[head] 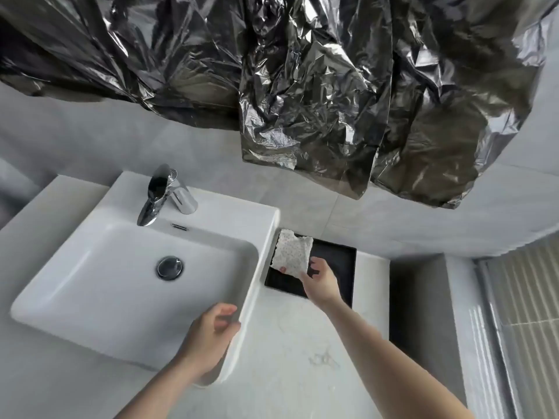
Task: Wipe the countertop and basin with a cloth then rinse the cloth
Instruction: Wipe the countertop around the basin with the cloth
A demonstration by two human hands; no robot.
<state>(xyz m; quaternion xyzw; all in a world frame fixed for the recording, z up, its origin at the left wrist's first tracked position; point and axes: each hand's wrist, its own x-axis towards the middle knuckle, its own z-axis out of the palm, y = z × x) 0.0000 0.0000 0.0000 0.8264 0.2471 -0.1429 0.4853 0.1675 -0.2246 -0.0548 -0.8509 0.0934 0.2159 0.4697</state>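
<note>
A white speckled cloth (292, 253) lies on the left part of a black tray (338, 267), just right of the white basin (127, 267). My right hand (319, 282) pinches the cloth's near edge between thumb and fingers. My left hand (208, 337) rests on the basin's right rim near its front corner, fingers loosely curled over the edge. The grey marbled countertop (302, 352) stretches between my forearms. The basin holds a chrome drain plug (169, 267) and looks dry.
A chrome tap (160, 195) stands at the back of the basin. Crumpled silvery-black foil (302, 86) hangs over the wall above. The countertop ends at a drop on the right (417, 297), with a pale ribbed surface (520, 313) beyond.
</note>
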